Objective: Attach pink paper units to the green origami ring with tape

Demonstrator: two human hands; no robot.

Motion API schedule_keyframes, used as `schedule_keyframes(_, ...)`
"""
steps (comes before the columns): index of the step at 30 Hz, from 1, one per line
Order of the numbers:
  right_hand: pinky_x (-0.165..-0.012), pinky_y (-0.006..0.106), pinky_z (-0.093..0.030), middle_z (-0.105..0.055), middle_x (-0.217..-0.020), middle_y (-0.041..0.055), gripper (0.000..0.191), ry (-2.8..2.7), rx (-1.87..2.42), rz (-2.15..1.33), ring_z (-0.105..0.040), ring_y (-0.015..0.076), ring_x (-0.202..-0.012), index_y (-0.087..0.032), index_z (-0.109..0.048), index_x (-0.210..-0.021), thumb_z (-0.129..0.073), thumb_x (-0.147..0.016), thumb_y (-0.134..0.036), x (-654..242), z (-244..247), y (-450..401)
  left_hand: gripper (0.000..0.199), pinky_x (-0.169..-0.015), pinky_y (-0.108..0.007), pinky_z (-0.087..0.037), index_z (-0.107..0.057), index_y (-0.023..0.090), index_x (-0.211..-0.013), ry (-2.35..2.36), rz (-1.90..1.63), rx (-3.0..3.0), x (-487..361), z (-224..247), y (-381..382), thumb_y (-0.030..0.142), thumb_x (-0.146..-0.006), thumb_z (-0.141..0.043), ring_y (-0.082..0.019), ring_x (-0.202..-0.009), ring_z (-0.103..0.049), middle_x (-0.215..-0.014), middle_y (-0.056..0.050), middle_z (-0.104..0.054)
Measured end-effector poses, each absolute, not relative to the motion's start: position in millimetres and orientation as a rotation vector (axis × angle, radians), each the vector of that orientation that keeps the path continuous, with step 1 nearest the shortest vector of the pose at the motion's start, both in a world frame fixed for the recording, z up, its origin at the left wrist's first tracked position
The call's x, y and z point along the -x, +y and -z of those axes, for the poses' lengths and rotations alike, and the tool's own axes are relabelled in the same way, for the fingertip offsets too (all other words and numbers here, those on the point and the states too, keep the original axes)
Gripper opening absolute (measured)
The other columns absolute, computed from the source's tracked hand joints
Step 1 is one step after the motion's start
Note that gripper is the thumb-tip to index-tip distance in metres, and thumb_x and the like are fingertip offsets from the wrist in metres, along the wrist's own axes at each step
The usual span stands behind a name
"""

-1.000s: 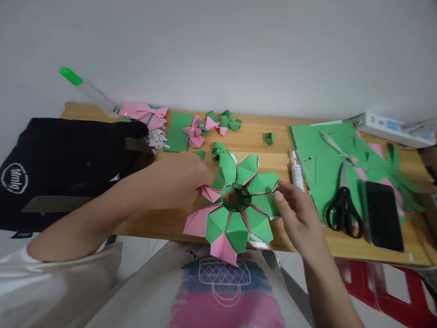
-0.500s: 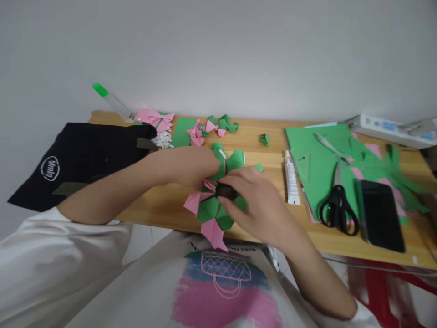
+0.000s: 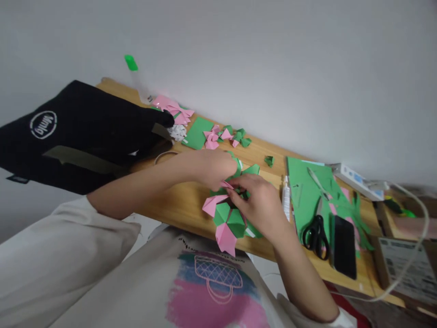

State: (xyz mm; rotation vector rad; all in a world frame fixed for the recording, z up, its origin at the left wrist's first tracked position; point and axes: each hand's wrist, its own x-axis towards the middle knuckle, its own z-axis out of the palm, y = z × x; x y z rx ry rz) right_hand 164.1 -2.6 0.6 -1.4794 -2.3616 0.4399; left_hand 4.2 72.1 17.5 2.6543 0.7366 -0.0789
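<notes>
A wreath-like ornament of folded green and pink paper (image 3: 225,234) is between my hands near the table's front edge. My left hand (image 3: 222,167) is curled at its far left side, gripping it, with most of the fingers hidden. My right hand (image 3: 261,198) reaches in from the right. Its thumb and index finger pinch a pink folded paper tip (image 3: 226,185) beside my left hand. Green folded pieces (image 3: 251,170) stick out beyond my right hand. Parts of the ornament are covered by both hands.
A glue tube (image 3: 286,198), green paper sheets (image 3: 297,180), black scissors (image 3: 316,238) and a phone (image 3: 343,246) lie to the right. Pink and green folded pieces (image 3: 212,136) lie behind. A black bag (image 3: 112,132) covers the left side; a power strip (image 3: 357,181) sits at the back right.
The view has tilted and turned to the right. My right hand's fingertips have closed in toward my left hand onto the pink tip; the dark gap between them has narrowed.
</notes>
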Motion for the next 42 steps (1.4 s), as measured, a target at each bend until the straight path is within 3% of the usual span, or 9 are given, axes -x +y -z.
schedule_keyframes(5,-0.059,0.03,-0.046,-0.07,-0.069,0.0043,0.011,-2.366,1.446,-0.305,-0.065,0.021,-0.067,-0.019,-0.07,-0.076,-0.062,-0.082,-0.015,-168.5,2.9,-0.2,0.031,-0.047,-0.027,-0.023,-0.045,0.018,-0.045,0.759,-0.22,-2.528,13.8,-2.7,67.2,0.009,-0.071,-0.059,-0.01,-0.044,-0.033,-0.043,0.004,-0.044)
schedule_keyframes(9,-0.058,0.029,-0.048,-0.071,-0.07,0.0037,0.012,-2.284,1.412,-0.351,-0.067,0.0194,-0.066,-0.02,-0.069,-0.077,-0.06,-0.084,-0.016,-173.9,8.3,-2.1,0.018,-0.056,-0.023,-0.037,-0.066,0.015,-0.064,0.849,-0.596,-2.278,24.6,21.3,55.4,0.018,-0.082,-0.063,-0.011,-0.059,-0.054,-0.064,-0.001,-0.062)
schedule_keyframes(14,-0.059,0.029,-0.05,-0.07,-0.071,0.0024,0.012,-2.245,1.372,-0.368,-0.066,0.0184,-0.066,-0.021,-0.066,-0.078,-0.058,-0.084,-0.016,-176.6,13.4,-3.5,0.013,-0.065,-0.023,-0.044,-0.073,0.016,-0.077,0.786,-0.862,-2.076,24.8,47.0,49.7,0.023,-0.085,-0.066,-0.013,-0.071,-0.062,-0.08,-0.004,-0.069)
schedule_keyframes(21,-0.061,0.031,-0.052,-0.072,-0.076,0.0047,0.006,-2.271,1.323,-0.28,-0.066,0.0187,-0.069,-0.019,-0.065,-0.085,-0.06,-0.087,-0.017,-177.3,18.0,-4.8,0.026,-0.065,-0.024,-0.044,-0.073,0.016,-0.085,0.713,-0.915,-2.256,26.5,54.3,51.4,0.018,-0.095,-0.05,-0.013,-0.072,-0.06,-0.079,-0.004,-0.068)
schedule_keyframes(35,-0.063,0.031,-0.049,-0.072,-0.076,0.0045,0.012,-2.325,1.261,-0.145,-0.064,0.018,-0.069,-0.019,-0.067,-0.086,-0.057,-0.09,-0.017,-180.5,18.9,-5.5,0.011,-0.07,-0.025,-0.045,-0.071,0.018,-0.082,0.741,-0.774,-2.231,22.3,47.0,56.6,0.022,-0.089,-0.064,-0.015,-0.077,-0.062,-0.083,-0.003,-0.071)
schedule_keyframes(42,-0.063,0.032,-0.049,-0.072,-0.077,0.0054,0.012,-2.334,1.267,-0.15,-0.064,0.0185,-0.07,-0.017,-0.068,-0.086,-0.057,-0.091,-0.017,-180.6,19.1,-5.4,0.022,-0.071,-0.026,-0.044,-0.072,0.019,-0.083,0.769,-0.747,-2.314,24.6,46.8,55.4,0.023,-0.094,-0.053,-0.015,-0.078,-0.062,-0.083,-0.003,-0.071)
